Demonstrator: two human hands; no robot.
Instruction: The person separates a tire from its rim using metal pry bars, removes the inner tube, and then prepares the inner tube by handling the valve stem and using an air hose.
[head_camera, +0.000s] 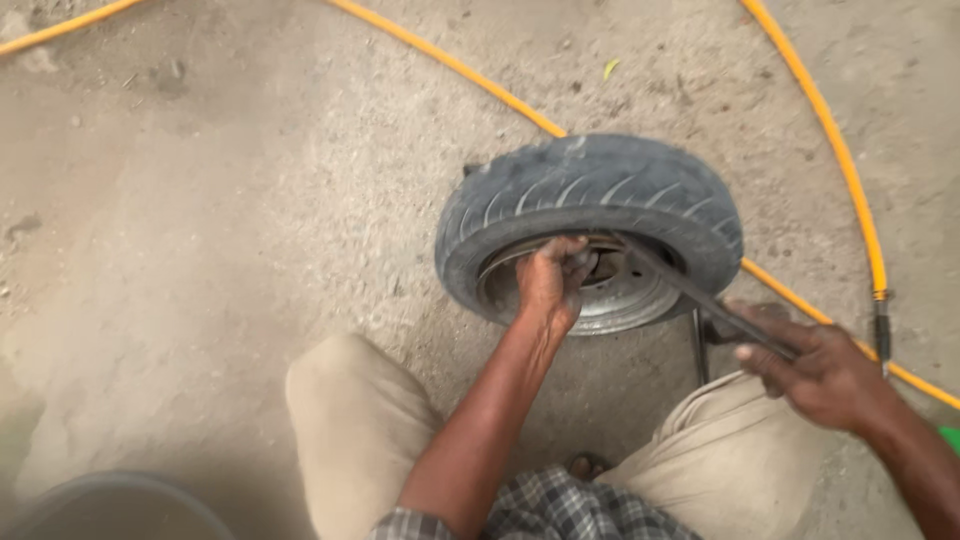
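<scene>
A small black tyre (590, 190) on a silver metal rim (625, 298) lies on the concrete floor in front of my knees. My left hand (550, 280) is closed at the rim's inner edge, gripping something dark there. My right hand (815, 365) is shut on a long dark metal lever (690, 288), whose far tip reaches into the gap between tyre and rim. A second thin metal bar (698, 345) stands just below the tyre, by my right knee.
A yellow hose (850, 180) loops over the floor behind and to the right of the tyre. A dark round container's rim (110, 495) shows at bottom left. My knees in beige trousers frame the bottom of the view.
</scene>
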